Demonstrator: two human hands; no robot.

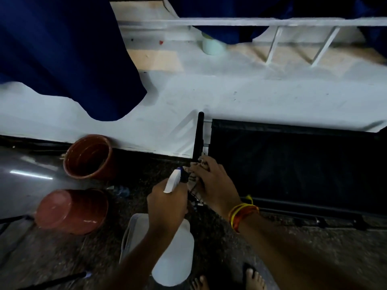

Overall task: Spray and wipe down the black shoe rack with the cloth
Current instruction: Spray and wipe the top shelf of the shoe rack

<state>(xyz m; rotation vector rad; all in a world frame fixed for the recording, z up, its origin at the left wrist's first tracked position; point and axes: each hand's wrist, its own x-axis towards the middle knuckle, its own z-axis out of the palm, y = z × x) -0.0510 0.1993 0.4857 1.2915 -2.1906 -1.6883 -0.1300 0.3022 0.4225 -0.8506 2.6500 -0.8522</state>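
The left hand is curled tight around the neck of a white spray bottle. The bottle hangs down below the hand, and its white trigger top with a dark blue tip sticks up above the fingers, pointing at the other hand. Bare toes show on the dark floor at the very bottom.

The right hand is just beside the left one. Its fingers are wrapped around a light cloth, and the cloth is pressed on the left post of the black shoe rack. Red and yellow threads are tied around that wrist.

The rack stands on the floor to the right of the hands, with its back against the white wall. Its black sheet fills the frame, and it is too dark to see more of it.

To the left sit two brown flower pots. The near pot lies with its bottom facing up. The far pot is tipped with its open mouth showing, touching the wall.

Higher up hangs a big blue cloth. Past it is a pale cup near white railing bars.
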